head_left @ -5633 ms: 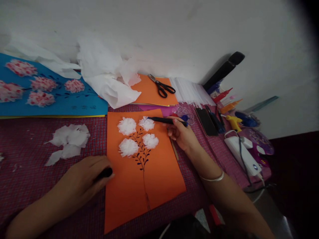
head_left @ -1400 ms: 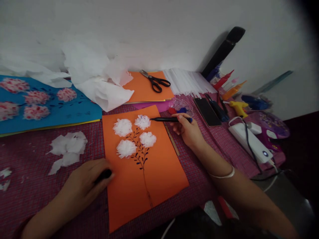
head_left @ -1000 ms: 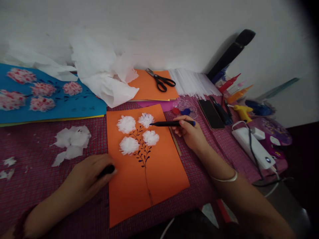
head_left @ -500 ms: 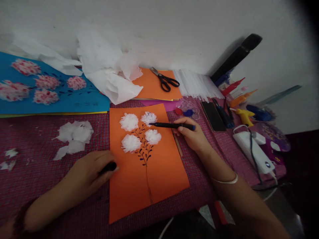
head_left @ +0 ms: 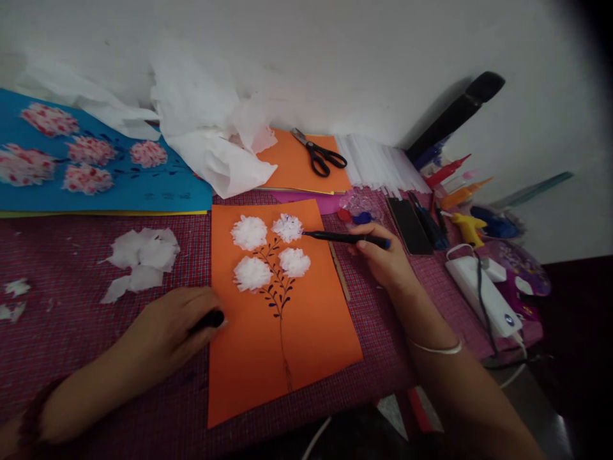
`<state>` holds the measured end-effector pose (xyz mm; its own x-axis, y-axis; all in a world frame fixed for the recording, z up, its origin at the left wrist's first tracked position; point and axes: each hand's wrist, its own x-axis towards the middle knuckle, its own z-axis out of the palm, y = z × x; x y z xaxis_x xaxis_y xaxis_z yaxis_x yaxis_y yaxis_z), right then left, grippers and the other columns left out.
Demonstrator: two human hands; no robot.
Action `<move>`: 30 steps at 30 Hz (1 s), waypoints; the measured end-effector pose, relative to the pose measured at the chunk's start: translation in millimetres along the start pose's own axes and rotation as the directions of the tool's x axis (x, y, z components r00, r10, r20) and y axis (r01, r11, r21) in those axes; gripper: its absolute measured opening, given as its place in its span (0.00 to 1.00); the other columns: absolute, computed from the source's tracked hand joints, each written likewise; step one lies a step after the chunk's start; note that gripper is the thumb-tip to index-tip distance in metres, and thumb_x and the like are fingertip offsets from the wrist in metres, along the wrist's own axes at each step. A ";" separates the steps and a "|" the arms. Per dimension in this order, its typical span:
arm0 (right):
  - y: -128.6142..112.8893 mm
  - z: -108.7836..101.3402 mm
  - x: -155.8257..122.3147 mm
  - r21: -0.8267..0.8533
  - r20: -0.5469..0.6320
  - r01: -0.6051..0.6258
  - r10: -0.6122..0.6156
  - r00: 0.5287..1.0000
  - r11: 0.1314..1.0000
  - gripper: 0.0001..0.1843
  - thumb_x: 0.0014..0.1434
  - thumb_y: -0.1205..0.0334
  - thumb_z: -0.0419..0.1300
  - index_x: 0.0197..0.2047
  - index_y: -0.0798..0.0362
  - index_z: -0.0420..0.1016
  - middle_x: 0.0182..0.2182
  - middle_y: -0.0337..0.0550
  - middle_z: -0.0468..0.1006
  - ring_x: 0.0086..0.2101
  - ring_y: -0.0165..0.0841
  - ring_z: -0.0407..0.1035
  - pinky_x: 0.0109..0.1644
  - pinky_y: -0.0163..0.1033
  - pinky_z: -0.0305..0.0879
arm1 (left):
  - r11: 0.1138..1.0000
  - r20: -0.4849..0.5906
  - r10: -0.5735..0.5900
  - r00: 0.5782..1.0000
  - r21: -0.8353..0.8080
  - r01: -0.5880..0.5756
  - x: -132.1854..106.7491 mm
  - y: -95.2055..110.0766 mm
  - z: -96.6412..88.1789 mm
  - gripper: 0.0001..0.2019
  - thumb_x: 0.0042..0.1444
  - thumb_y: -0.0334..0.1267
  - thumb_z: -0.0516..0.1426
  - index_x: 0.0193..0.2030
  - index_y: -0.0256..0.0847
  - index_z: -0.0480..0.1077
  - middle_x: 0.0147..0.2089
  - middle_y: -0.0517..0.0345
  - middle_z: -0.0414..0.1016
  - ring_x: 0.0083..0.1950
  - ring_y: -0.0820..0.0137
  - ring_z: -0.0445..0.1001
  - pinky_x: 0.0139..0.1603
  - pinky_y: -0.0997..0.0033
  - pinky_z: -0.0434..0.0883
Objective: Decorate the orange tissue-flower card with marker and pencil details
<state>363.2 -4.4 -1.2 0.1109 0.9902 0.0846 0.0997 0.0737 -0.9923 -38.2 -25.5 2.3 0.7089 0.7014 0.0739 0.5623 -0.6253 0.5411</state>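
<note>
My right hand (head_left: 380, 255) is closed round a dark marker (head_left: 335, 237) with a blue end. Its tip is at the right edge of the upper right white tissue flower (head_left: 287, 227), which carries small blue marks. That flower and several plain white ones sit on an orange sheet (head_left: 244, 358) with a drawn stem and dark leaves. Resting at the sheet's left edge, my left hand (head_left: 179, 329) grips a black marker cap (head_left: 211, 321) between thumb and fingers.
White tissue scraps (head_left: 143, 259) lie left of the sheet. Behind are crumpled tissue (head_left: 205, 140), a blue flower picture (head_left: 177, 191) and black-handled scissors (head_left: 320, 153). To the right are a phone (head_left: 409, 225), a yellow glue gun (head_left: 468, 229) and a white power strip (head_left: 481, 291).
The marker tip has shifted right, from the upper right flower's lower middle to its right edge, along with my right hand. My left hand stays at the sheet's edge with the cap.
</note>
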 end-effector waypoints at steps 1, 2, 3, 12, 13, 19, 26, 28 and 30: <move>0.0 3.0 -0.9 -0.012 0.029 0.004 -0.003 1.000 1.000 0.12 0.53 0.55 0.71 0.41 0.47 0.82 0.29 0.36 0.78 0.29 0.31 0.71 0.37 0.39 0.67 | 1.000 -0.003 -0.002 1.000 -0.003 0.002 -0.3 -0.1 0.4 0.09 0.66 0.41 0.51 0.39 0.44 0.71 0.38 0.56 0.78 0.38 0.64 0.77 0.37 0.66 0.72; 0.0 6.5 -1.6 -0.030 0.060 0.008 -0.006 0.998 1.000 0.12 0.54 0.54 0.71 0.41 0.47 0.82 0.29 0.36 0.78 0.30 0.32 0.72 0.38 0.39 0.67 | 1.000 -0.004 -0.003 1.000 -0.006 0.003 -0.6 -0.3 0.8 0.09 0.66 0.41 0.51 0.40 0.44 0.71 0.38 0.56 0.78 0.38 0.64 0.77 0.37 0.66 0.72; 0.1 10.0 -2.0 -0.051 0.092 0.013 -0.008 0.996 0.999 0.12 0.54 0.54 0.71 0.42 0.47 0.82 0.29 0.37 0.79 0.30 0.32 0.72 0.38 0.40 0.68 | 1.000 -0.008 -0.004 1.000 -0.008 0.004 -1.0 -0.6 1.2 0.09 0.66 0.41 0.51 0.39 0.44 0.71 0.38 0.56 0.78 0.37 0.64 0.77 0.37 0.66 0.72; -1.0 4.1 1.7 -0.063 0.096 0.016 -0.010 0.995 0.998 0.12 0.54 0.55 0.71 0.42 0.46 0.82 0.31 0.36 0.79 0.31 0.31 0.71 0.40 0.39 0.67 | 1.000 -0.042 0.022 0.999 0.022 -0.021 -1.6 -1.8 0.9 0.07 0.64 0.40 0.52 0.40 0.45 0.71 0.38 0.58 0.79 0.37 0.64 0.77 0.37 0.67 0.72; -1.5 1.7 1.2 -0.040 0.069 0.015 -0.012 0.998 0.999 0.11 0.54 0.55 0.71 0.42 0.46 0.82 0.30 0.36 0.78 0.30 0.31 0.71 0.39 0.38 0.67 | 1.000 -0.030 0.015 0.999 0.024 -0.014 -0.9 -0.6 0.2 0.08 0.65 0.40 0.52 0.39 0.44 0.71 0.37 0.58 0.78 0.37 0.64 0.77 0.37 0.67 0.71; -5.7 12.0 -3.9 -0.044 0.047 0.011 -0.009 0.999 0.999 0.13 0.54 0.52 0.71 0.41 0.46 0.82 0.29 0.37 0.78 0.29 0.33 0.72 0.37 0.40 0.69 | 1.000 0.000 -0.020 1.000 -0.013 0.020 0.8 0.6 2.6 0.10 0.65 0.39 0.50 0.37 0.43 0.70 0.35 0.58 0.76 0.36 0.65 0.75 0.37 0.67 0.69; -9.4 30.4 -3.6 -0.212 0.049 0.128 -0.120 0.992 0.969 0.11 0.56 0.52 0.69 0.42 0.45 0.82 0.35 0.40 0.81 0.37 0.37 0.74 0.47 0.44 0.70 | 0.999 -0.007 -0.027 1.000 -0.033 0.027 -1.1 -2.8 7.6 0.08 0.64 0.37 0.51 0.36 0.42 0.69 0.34 0.58 0.73 0.35 0.66 0.72 0.36 0.67 0.66; -6.5 27.7 -3.4 -0.186 -0.039 0.143 -0.153 0.987 0.972 0.11 0.58 0.54 0.68 0.44 0.44 0.81 0.37 0.39 0.81 0.36 0.35 0.74 0.46 0.43 0.69 | 1.000 -0.007 -0.016 1.000 -0.023 0.016 -1.3 -2.7 7.2 0.07 0.64 0.37 0.51 0.37 0.42 0.70 0.35 0.57 0.74 0.36 0.65 0.73 0.37 0.66 0.66; -4.1 25.8 -4.4 -0.172 -0.090 0.140 -0.157 0.984 0.975 0.11 0.58 0.55 0.68 0.45 0.43 0.80 0.38 0.39 0.81 0.35 0.35 0.74 0.44 0.42 0.69 | 1.000 -0.017 -0.013 1.000 -0.024 0.013 -1.0 -2.0 6.7 0.07 0.64 0.37 0.52 0.38 0.43 0.71 0.36 0.56 0.76 0.37 0.65 0.74 0.37 0.67 0.67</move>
<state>336.7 -6.0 0.2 0.1819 0.9518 0.2470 0.2832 0.1898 -0.9401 -37.1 -27.2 -4.5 0.6942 0.7152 0.0811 0.5606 -0.6079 0.5622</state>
